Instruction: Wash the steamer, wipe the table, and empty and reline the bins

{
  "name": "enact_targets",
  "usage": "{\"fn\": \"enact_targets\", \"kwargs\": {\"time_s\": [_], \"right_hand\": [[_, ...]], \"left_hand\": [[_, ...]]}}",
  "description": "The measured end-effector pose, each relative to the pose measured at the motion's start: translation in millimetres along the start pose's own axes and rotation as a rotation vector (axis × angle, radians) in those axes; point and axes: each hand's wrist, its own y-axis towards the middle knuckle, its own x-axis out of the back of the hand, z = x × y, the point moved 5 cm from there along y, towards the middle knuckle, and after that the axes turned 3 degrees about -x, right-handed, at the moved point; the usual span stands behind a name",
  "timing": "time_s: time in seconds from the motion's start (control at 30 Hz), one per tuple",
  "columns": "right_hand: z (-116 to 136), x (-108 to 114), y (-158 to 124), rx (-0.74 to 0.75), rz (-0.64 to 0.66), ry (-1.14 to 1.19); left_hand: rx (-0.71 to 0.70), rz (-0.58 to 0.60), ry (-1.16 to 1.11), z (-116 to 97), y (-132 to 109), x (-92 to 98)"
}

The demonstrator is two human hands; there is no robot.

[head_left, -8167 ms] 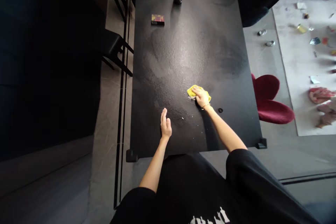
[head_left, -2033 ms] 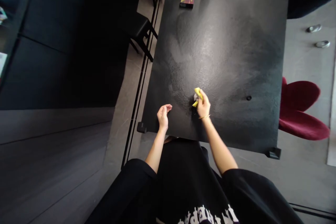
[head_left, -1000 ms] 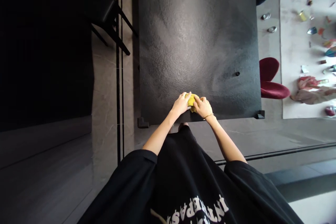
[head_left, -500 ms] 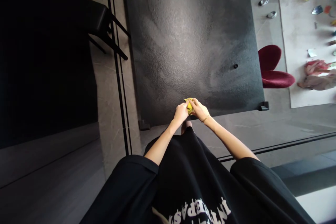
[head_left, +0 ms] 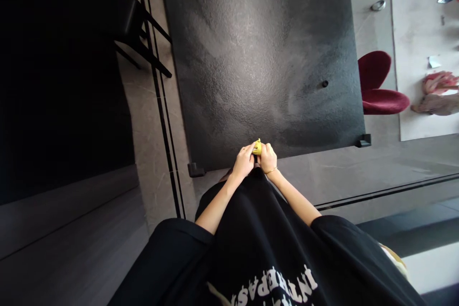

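1. The left hand (head_left: 244,161) and right hand (head_left: 268,158) meet on one yellow cloth (head_left: 257,146); two seconds ago only the right held it, with the left hanging apart
2. Over the last second the cloth shifts towards the person, from a little inside the near edge of the counter (head_left: 229,48) right to that edge, about midway between the near corners
3. Both hands clamp the cloth, one from each side, and it now looks bunched smaller, with just a short yellow tuft showing between the fingers; whether it touches the counter or is lifted off it, I cannot tell
4. My reading is that rubbing across the middle is paused and the work is now gathering or folding the cloth at the near edge
5. Count on the counter: one small black ring-like piece (head_left: 324,84), inside the right edge, well apart from the hands
6. Count at the counter's near corners: two black corner guards (head_left: 196,170), one at the left corner, one at the right
7. Count around the counter: one dark red chair (head_left: 385,101) by the right edge, one black chair (head_left: 125,16) beyond the left edge, two shiny objects (head_left: 378,5) on the floor past the right edge
8. Count on the person: one thin bracelet (head_left: 271,171), at the right wrist
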Motion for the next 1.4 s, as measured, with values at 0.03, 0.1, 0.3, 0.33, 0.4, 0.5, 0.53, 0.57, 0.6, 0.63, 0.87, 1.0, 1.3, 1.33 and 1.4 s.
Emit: {"fn": "enact_targets", "kwargs": {"time_s": [0.03, 0.1, 0.3, 0.33, 0.4, 0.5, 0.53, 0.57, 0.6, 0.63, 0.87, 1.0, 1.3, 1.33, 1.4], "right_hand": [[7.8, -2.7, -2.8, -0.045, 0.001, 0.022], [28.1, -9.0, -5.9, -0.130, 0.018, 0.066], [92.6, -20.2, 11.5, -0.202, 0.223, 0.290], [95.9, -16.4, 16.3, -0.179, 0.226, 0.394], [89.9, -3.9, 24.7, -0.128, 0.191, 0.689], [50.7, 15.0, 32.8, -0.113, 0.148, 1.155], [32.7, 19.1, 34.5, -0.131, 0.158, 1.261], [13.5, 22.3, 35.7, -0.161, 0.172, 1.330], [-6.4, 24.8, 36.3, -0.207, 0.177, 1.359], [-26.8, 27.2, 36.2, -0.269, 0.160, 1.340], [-102.0, 57.6, 25.7, -0.432, -0.210, 0.476], [-89.3, 68.5, 18.3, -0.342, -0.362, 0.196], [-47.0, 56.9, 34.4, -0.290, -0.350, -0.144], [-46.0, 54.9, 37.2, -0.316, -0.350, -0.151], [-48.5, 51.1, 40.5, -0.371, -0.356, -0.116]], "left_hand": [[0.014, -0.005, 0.006, 2.7, 0.5, 3.1], [0.043, -0.023, 0.033, 9.7, 0.4, 14.9], [0.185, -0.114, 0.006, 29.2, 1.5, 85.1], [0.193, -0.113, -0.055, 26.9, 5.3, 95.0], [0.170, -0.088, -0.221, 15.7, 16.8, 105.8], [0.117, 0.008, -0.440, -5.9, 38.5, 97.1], [0.112, 0.039, -0.477, -11.1, 45.0, 89.3], [0.109, 0.062, -0.496, -14.7, 50.5, 80.5], [0.107, 0.073, -0.498, -16.8, 54.9, 71.3], [0.105, 0.069, -0.484, -17.6, 58.1, 62.3], [0.101, 0.012, -0.277, -11.3, 52.7, 19.4], [0.095, -0.034, -0.296, 1.4, 38.9, 33.0], [0.177, -0.375, -0.391, 56.4, 3.1, 100.0], [0.185, -0.389, -0.415, 59.1, 0.0, 101.5], [0.197, -0.399, -0.473, 62.1, -6.1, 102.2]]}}
